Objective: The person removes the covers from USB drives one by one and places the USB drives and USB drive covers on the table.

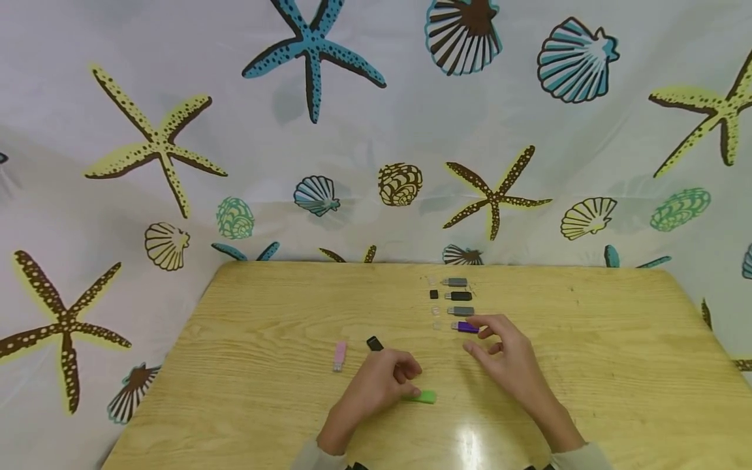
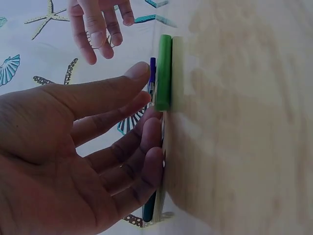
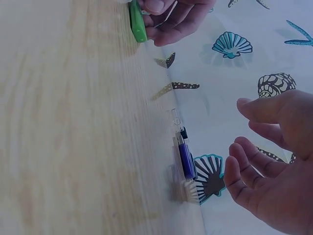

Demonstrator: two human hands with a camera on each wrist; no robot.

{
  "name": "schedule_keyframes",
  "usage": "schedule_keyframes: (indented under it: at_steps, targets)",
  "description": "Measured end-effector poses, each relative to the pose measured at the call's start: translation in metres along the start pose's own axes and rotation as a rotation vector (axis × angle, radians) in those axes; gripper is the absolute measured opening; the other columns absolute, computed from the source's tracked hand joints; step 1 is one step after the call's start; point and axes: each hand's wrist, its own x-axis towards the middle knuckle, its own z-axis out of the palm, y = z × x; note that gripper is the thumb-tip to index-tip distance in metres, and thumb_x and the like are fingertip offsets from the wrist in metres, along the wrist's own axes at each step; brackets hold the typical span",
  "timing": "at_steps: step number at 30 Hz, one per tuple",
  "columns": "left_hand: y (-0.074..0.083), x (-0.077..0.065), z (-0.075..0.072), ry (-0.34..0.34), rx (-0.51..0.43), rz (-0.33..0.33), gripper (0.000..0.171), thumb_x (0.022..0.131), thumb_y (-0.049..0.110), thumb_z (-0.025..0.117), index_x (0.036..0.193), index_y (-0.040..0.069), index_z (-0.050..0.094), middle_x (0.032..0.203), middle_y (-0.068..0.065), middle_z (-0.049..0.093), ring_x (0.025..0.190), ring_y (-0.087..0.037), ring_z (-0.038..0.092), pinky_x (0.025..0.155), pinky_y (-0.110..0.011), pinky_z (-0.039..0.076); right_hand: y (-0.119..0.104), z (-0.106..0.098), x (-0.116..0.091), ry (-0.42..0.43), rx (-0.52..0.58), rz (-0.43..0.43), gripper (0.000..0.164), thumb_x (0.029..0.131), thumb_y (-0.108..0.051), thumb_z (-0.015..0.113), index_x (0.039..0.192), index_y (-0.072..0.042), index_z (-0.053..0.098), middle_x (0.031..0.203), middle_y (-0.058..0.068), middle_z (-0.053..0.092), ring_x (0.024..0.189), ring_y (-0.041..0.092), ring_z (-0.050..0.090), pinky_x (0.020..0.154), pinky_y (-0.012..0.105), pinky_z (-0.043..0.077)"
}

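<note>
A pale wooden tabletop (image 1: 617, 365) with wavy grain is spreading below a white cloth (image 1: 364, 137), which is rising along its far edge and also showing beyond its left and right edges. Printed starfish and seashells are covering the cloth; a blue starfish (image 1: 313, 46) is standing out near the top. A bright reflection (image 1: 468, 447) is gleaming on the wood toward the near side.

Near the middle of the far edge, four USB sticks are lying in a column: a grey stick (image 1: 455, 282) closest to the edge, then a black stick (image 1: 461, 296), a second grey stick (image 1: 461, 311) and a purple stick (image 1: 465, 326). Small caps (image 1: 433, 294), one black and the others clear or pale, are lining up on their left. Toward the left edge, a pink USB stick (image 1: 340, 356) is lying alone.

The left hand (image 1: 384, 378) is resting loosely curved, thumb tip beside a green stick (image 1: 427, 396) lying toward the near side; whether they are touching cannot be told. The right hand (image 1: 505, 356) is hovering near the purple stick, thumb and fingers parting wide, holding nothing.
</note>
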Motion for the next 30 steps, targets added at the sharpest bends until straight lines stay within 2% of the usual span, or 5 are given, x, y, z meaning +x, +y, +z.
schedule_keyframes:
  at_steps: [6, 16, 19, 26, 30]
  targets:
    - [0.002, -0.005, 0.002, -0.013, 0.074, -0.004, 0.028, 0.074, 0.013, 0.094, 0.097, 0.010, 0.078, 0.089, 0.004, 0.068, 0.080, -0.010, 0.059, 0.072, -0.024, 0.050, -0.004, -0.002, -0.004, 0.007, 0.018, -0.010, 0.040, 0.087, -0.002, 0.082, 0.124, -0.006, 0.068, 0.116, 0.013, 0.068, 0.095, 0.031, 0.066, 0.069, 0.035, 0.060]
    - [0.005, -0.007, 0.006, -0.019, 0.173, 0.029, 0.018, 0.076, 0.006, 0.091, 0.083, 0.015, 0.077, 0.079, 0.011, 0.064, 0.070, -0.002, 0.054, 0.064, -0.021, 0.048, -0.014, 0.000, -0.005, -0.008, 0.048, -0.034, 0.040, 0.086, -0.001, 0.082, 0.123, -0.008, 0.068, 0.118, 0.006, 0.068, 0.097, 0.024, 0.064, 0.071, 0.031, 0.059]
    - [0.005, -0.006, 0.007, -0.004, 0.144, 0.048, 0.016, 0.078, 0.007, 0.090, 0.086, 0.014, 0.077, 0.081, 0.009, 0.066, 0.071, -0.002, 0.056, 0.066, -0.021, 0.048, -0.018, 0.001, -0.005, -0.017, 0.074, -0.049, 0.039, 0.087, -0.002, 0.082, 0.123, -0.011, 0.069, 0.119, 0.005, 0.069, 0.097, 0.025, 0.064, 0.071, 0.032, 0.059]
    - [0.006, -0.004, 0.007, 0.045, -0.015, 0.114, 0.015, 0.085, 0.008, 0.085, 0.095, 0.013, 0.076, 0.093, 0.004, 0.070, 0.081, -0.011, 0.065, 0.073, -0.024, 0.054, -0.030, 0.002, -0.006, -0.035, 0.106, -0.092, 0.037, 0.088, -0.006, 0.082, 0.122, -0.014, 0.069, 0.116, 0.001, 0.069, 0.096, 0.021, 0.065, 0.071, 0.032, 0.058]
    - [0.009, -0.003, 0.006, 0.055, -0.115, 0.105, 0.013, 0.087, 0.008, 0.083, 0.096, 0.014, 0.075, 0.095, 0.004, 0.071, 0.085, -0.011, 0.067, 0.077, -0.028, 0.057, -0.035, 0.004, -0.007, -0.056, 0.116, -0.115, 0.035, 0.088, -0.006, 0.082, 0.120, -0.013, 0.069, 0.112, -0.003, 0.068, 0.095, 0.020, 0.065, 0.070, 0.031, 0.058]
